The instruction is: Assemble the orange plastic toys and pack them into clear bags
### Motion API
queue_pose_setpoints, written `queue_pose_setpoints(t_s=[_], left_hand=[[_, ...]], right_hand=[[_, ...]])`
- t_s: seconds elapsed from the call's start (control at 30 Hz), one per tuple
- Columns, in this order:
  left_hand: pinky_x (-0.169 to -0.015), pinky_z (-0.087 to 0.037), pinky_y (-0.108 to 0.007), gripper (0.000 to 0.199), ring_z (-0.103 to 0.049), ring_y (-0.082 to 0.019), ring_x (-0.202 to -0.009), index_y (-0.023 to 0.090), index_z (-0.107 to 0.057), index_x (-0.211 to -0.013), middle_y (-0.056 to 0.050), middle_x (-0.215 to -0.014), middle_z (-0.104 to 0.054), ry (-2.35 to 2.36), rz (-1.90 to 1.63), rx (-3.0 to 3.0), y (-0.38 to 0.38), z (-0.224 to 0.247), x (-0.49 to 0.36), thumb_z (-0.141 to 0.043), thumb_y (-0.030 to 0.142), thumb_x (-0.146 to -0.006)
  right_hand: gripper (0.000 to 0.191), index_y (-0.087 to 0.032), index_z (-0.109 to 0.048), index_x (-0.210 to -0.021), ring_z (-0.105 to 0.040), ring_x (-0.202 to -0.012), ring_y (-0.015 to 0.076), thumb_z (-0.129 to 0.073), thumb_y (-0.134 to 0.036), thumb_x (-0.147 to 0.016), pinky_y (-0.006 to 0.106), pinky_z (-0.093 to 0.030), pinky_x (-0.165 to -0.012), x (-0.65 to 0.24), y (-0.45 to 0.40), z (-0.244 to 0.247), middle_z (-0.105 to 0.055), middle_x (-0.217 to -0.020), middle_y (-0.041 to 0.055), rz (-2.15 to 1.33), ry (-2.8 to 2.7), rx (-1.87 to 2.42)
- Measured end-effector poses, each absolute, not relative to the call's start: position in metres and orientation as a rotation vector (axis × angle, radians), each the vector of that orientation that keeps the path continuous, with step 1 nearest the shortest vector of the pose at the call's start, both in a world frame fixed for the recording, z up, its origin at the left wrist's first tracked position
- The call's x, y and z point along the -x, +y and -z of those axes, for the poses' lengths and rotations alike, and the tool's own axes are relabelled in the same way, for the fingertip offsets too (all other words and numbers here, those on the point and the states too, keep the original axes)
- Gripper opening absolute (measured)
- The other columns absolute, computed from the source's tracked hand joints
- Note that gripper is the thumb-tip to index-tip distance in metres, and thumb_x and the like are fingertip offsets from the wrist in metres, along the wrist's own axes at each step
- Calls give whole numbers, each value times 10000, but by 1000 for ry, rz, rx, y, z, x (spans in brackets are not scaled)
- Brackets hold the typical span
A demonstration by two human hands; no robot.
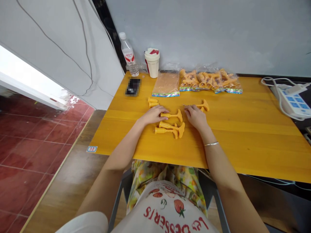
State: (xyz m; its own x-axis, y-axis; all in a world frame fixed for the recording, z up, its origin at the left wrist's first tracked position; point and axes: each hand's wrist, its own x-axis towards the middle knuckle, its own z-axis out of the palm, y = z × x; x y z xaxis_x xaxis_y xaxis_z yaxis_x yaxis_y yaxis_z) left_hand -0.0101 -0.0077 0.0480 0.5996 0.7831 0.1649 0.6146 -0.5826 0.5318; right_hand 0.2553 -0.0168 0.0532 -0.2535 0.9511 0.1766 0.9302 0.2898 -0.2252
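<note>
Bag of flat clear plastic with a bright printed strip (166, 84) lies toward the far side of the wood-toned worktop (243, 136) and serves as the landmark here. On its near side, slightly right, the left hand (153, 115) closes around the ribbed end of a yellow plastic T-handled piece (173, 115), fingers on the far side and thumb on the near. Farther right, the right hand (195, 116) bends over a second yellow T-shaped piece with a bead chain (204, 105); whether its fingers pinch anything I cannot tell. The two hands stand apart. Nearer the wearer than the bag lies an overlapping yellow plastic cluster (167, 128); a sideways drag of the left wrist could scatter it or roll a piece toward the near edge. Tugging the chain could snag it or pull the second piece askew. Left of the bag, a tall clear water bottle with a white cap (130, 56) and a lidded cream cup (153, 64) might tip if an arm swept that way. The worktop's left edge runs beyond them; the widest room for moving lies right of the bag, toward the white power strip with blue sockets (295, 103).
</note>
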Motion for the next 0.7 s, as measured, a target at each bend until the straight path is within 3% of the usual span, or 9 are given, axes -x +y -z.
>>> queue_pose_setpoints(t_s=[0.27,0.5,0.7], left_hand=[[-1004,-452,-424,290,-597,-271,-1111,181,-650,-1163,-114,-1140,-662,1154,-542,-2423,-9,-52,14,-585,249,-889],[-1019,-451,-396,299,-593,-249,-1142,157,-589,-1191,-130,-1198,-644,1304,-966,-2308,-4,-61,27,-514,328,-957],[-1002,-457,-365,356,-604,-230,-1111,154,-573,-1199,-126,-1177,-642,1360,-1185,-2236,-1,-60,29,-509,418,-968]], right_hand=[[317,-198,-684,-1145,-651,-979,292,-420,-299,-1001,374,-486,-777,-253,-16,-54,-690,-1140,134,-141,-2252,1700],[211,-156,-654,-1023,-657,-704,218,-464,-234,-975,303,-468,-708,-244,-18,-53,-714,-734,70,-580,-2219,1574],[176,-180,-660,-895,-624,-636,175,-515,-259,-955,265,-426,-649,-229,-30,-55,-703,-694,36,-788,-2341,1360]])
